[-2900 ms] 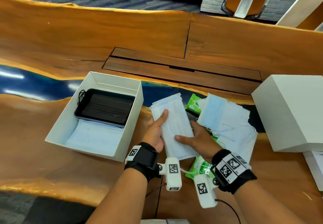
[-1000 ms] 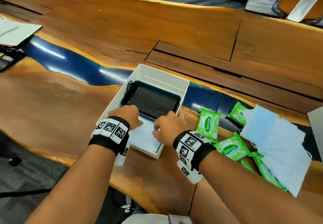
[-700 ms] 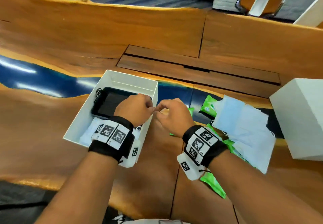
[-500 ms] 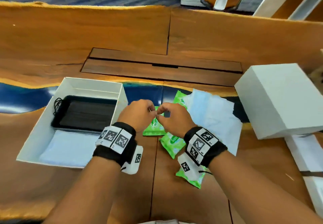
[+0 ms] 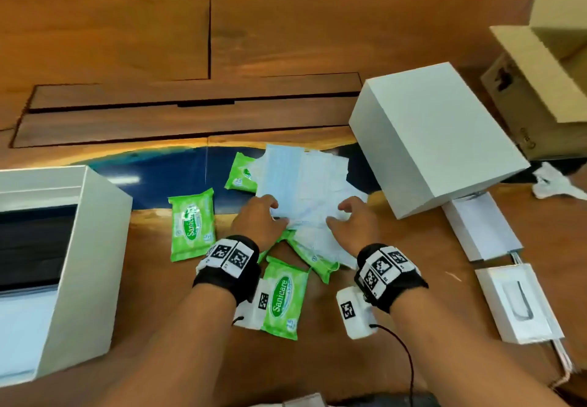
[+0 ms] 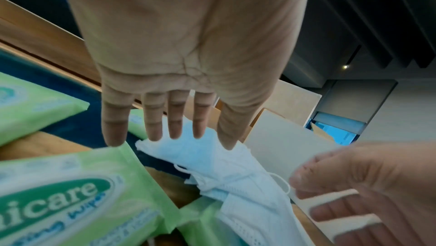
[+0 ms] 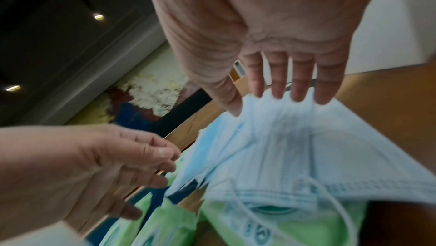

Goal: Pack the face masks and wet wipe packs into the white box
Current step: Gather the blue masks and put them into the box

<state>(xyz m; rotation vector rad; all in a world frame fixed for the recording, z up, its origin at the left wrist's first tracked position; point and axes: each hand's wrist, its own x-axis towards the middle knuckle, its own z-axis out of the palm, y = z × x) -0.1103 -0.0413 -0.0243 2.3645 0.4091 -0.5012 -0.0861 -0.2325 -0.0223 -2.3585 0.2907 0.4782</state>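
Reaching with both hands, we close in on the loose pile of pale blue pleated face masks (image 5: 301, 184) lying mid-counter, near the far blue strip. Our left hand (image 5: 259, 220) and right hand (image 5: 355, 225) have spread, relaxed fingers at the pile's near edge, gripping nothing yet. Green plastic wet wipe packs (image 5: 192, 224) lie scattered around and partly under the masks. The open white cardboard box (image 5: 89, 263) stands at the counter's left edge, already holding a black tray of dark masks (image 5: 35, 241) and a pale blue stack. A closed white box (image 5: 432, 139) sits just right of the pile.

We judge the risk is in the lift: the masks are fanned and unaligned, so squeezing from two sides could buckle them or shed the lower ones. Loose ear loops, seen in the right wrist view, might snag a wipe pack and drag it along.

How many masks the pile holds we cannot tell, nor how many packs hide beneath. The open box is cut off at the picture's left, so its remaining room is unclear.
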